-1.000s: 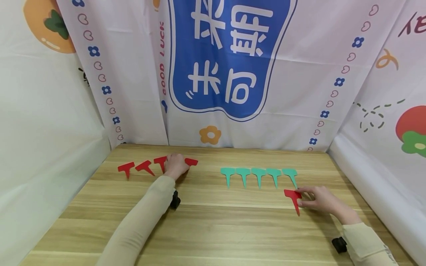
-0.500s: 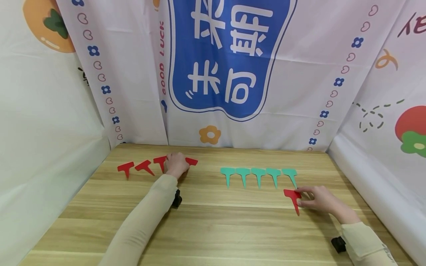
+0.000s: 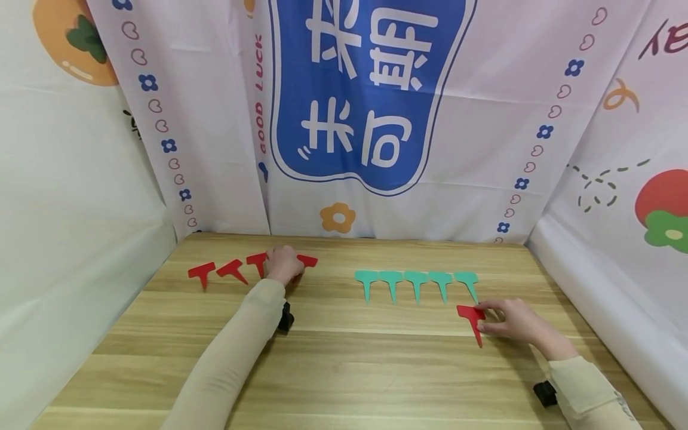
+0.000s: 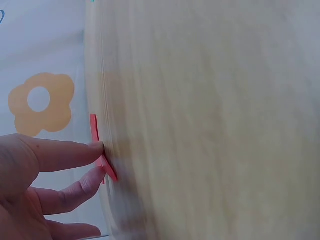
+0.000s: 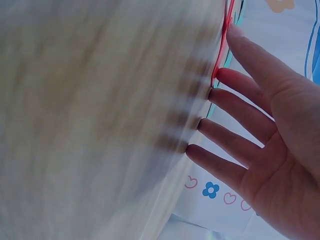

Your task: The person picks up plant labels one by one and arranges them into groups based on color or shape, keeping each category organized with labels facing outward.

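My left hand (image 3: pixel 283 264) reaches to the back left of the table. Its thumb and fingertip pinch a red T-shaped plant label (image 4: pixel 105 163), low over the wood. Part of that label's head (image 3: pixel 308 261) shows right of the hand. At the right, my right hand (image 3: pixel 515 322) holds another red plant label (image 3: pixel 470 313) by one end of its head, index finger above and thumb below; the stem points toward me. In the right wrist view its other fingers (image 5: pixel 242 112) spread with tips at the table. Green plant labels (image 3: pixel 416 279) form a row just beyond it.
Several red plant labels (image 3: pixel 202 272) lie at uneven angles left of my left hand. The wooden table (image 3: pixel 344 370) ends at a white printed cloth (image 3: pixel 226 197) behind, with cloth walls on both sides. Black wrist cameras (image 3: pixel 545 394) sit under the sleeves.
The head view has shifted very slightly. Both hands stay at their labels, and the rows of labels keep their arrangement.
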A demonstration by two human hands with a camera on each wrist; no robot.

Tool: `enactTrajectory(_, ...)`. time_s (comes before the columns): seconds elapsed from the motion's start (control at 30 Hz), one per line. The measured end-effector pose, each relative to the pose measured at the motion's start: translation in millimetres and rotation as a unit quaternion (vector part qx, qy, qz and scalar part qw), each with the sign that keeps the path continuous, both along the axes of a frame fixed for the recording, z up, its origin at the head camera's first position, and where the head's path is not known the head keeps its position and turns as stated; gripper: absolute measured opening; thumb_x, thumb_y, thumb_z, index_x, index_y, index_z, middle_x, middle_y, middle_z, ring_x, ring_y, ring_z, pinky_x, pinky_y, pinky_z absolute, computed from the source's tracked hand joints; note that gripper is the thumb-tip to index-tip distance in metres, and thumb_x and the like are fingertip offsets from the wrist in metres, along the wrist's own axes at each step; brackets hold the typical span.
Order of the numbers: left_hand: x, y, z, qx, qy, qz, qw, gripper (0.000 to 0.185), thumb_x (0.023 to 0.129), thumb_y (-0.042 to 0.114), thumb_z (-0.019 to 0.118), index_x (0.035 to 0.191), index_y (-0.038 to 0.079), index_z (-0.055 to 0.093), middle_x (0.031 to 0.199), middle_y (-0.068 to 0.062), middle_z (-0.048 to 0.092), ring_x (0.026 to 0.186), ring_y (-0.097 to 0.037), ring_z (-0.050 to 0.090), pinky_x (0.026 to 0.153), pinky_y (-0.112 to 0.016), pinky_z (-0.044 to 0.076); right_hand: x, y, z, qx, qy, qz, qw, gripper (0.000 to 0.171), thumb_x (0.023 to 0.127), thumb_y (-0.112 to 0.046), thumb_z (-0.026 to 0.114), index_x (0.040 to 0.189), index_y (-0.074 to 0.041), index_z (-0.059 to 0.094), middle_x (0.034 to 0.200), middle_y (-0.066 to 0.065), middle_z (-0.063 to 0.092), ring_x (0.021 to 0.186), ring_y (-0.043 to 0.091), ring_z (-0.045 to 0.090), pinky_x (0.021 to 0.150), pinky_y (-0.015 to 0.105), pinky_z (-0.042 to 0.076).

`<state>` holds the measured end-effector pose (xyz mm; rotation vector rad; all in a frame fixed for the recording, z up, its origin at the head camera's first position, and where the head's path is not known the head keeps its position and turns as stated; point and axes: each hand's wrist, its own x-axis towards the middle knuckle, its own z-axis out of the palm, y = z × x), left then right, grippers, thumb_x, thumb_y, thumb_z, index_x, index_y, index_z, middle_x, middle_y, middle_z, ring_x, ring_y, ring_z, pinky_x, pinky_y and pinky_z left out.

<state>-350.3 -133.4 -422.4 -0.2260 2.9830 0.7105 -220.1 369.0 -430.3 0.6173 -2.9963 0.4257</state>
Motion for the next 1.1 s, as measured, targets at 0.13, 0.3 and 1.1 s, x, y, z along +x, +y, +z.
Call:
enactTrajectory(0.13, -0.4, 0.7, 0.1, 0.000, -0.004, 0.004, 1.0000, 0.016, 0.082, 0.018, 0.061, 0.083, 0.003, 0.063, 0.126, -0.026, 0.046, 0.121, -0.042, 0.036, 0.105, -0.054, 0.033, 0.2, -0.7, -0.1, -0.001, 0.005, 0.005, 1.000, 0.041, 0.076, -0.033, 0.077, 0.109, -0.009, 0.069, 0.106, 0.013, 0.071, 0.095, 0.032, 0.066, 0.082, 0.050, 0.052)
enactTrajectory(0.3, -2.0, 0.7, -1.3, -0.003, 0.001, 0.005, 1.0000, 0.018, 0.082, 0.019, 0.062, 0.086, 0.002, 0.064, 0.124, -0.026, 0.048, 0.120, -0.043, 0.037, 0.105, -0.055, 0.033, 0.7, -1.6, 0.9, 0.000, 0.008, 0.009, 1.000, 0.040, 0.076, -0.031, 0.078, 0.108, -0.008, 0.069, 0.103, 0.011, 0.071, 0.092, 0.029, 0.066, 0.080, 0.047, 0.052)
enactTrajectory(1.1, -4.6, 0.7, -4.4, 0.013, -0.003, 0.026, 0.9996, 0.044, 0.078, 0.021, 0.070, 0.116, 0.001, 0.061, 0.124, -0.026, 0.046, 0.120, -0.043, 0.033, 0.103, -0.054, 0.034, 0.0, 2.4, 0.2, -0.005, 0.000, 0.007, 1.000, 0.043, 0.076, -0.031, 0.078, 0.111, -0.007, 0.069, 0.107, 0.013, 0.070, 0.100, 0.035, 0.065, 0.084, 0.052, 0.051)
